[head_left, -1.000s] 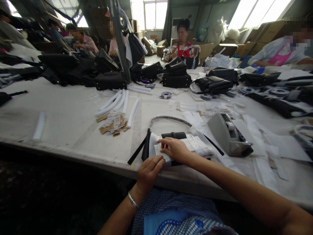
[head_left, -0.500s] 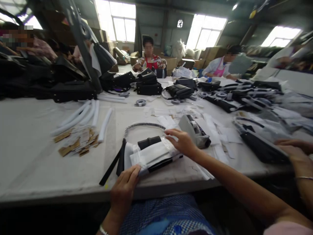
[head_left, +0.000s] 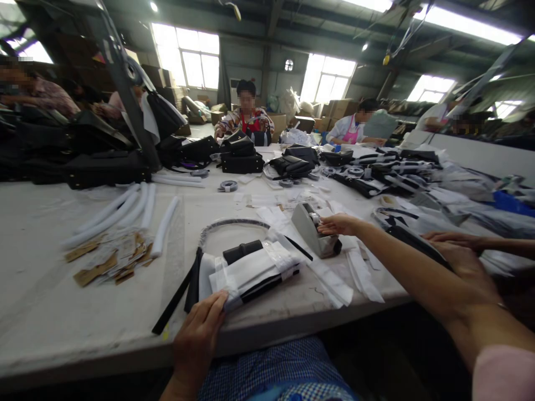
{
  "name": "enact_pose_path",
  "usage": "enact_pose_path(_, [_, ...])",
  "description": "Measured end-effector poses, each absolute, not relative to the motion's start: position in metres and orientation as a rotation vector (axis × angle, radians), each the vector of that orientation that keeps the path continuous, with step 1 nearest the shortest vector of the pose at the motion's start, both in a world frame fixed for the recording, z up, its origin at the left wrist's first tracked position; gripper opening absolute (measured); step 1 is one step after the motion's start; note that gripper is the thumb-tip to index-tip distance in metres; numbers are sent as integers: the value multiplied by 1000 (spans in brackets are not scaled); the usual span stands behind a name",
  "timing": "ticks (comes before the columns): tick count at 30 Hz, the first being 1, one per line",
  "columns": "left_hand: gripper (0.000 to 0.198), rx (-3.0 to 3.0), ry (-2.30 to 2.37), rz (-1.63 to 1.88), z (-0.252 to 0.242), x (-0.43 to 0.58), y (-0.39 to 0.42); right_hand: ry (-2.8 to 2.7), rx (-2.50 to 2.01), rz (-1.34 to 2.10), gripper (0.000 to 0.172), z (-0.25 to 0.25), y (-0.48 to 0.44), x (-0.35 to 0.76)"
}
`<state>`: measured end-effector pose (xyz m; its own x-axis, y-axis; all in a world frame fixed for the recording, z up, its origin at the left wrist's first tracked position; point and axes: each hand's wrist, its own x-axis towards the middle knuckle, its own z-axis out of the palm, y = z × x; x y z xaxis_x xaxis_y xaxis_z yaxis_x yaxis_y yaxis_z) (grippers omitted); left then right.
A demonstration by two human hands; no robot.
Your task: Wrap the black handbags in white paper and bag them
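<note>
My left hand (head_left: 198, 334) pinches the wrapped bag (head_left: 254, 270) at the table's (head_left: 62, 301) near edge. My right hand's (head_left: 340, 224) fingers (head_left: 328, 227) rest open on the dispenser (head_left: 311, 231) (gripping nothing). If the pinch slackens, the wrapping may unfold.

No lettering could be read anywhere in the workshop. The brown card tags (head_left: 109, 262) left of the bag (head_left: 251, 273) were too small and blurred to make out. The paper slips (head_left: 267, 200) beyond the bag showed no legible print. The dispenser (head_left: 311, 228) to the right of the bag bore no mark that could be read.
</note>
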<state>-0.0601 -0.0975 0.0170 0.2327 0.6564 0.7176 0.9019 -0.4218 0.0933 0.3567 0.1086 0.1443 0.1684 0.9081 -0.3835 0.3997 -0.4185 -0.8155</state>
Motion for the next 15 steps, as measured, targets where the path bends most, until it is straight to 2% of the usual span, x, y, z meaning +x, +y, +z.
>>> enact_pose_path(5, [29, -2162, -1424, -1008, 17, -60, -96, -1177, -1811, 1246, 22, 160, 97, 361])
enact_pose_path(10, [29, -2166, -1420, -1019, 18, -60, -98, -1156, -1758, 1220, 29, 173, 41, 380])
enact_pose_path(15, [31, -2177, -1430, -1015, 17, -61, -98, -1102, -1766, 1058, 38, 139, -17, 382])
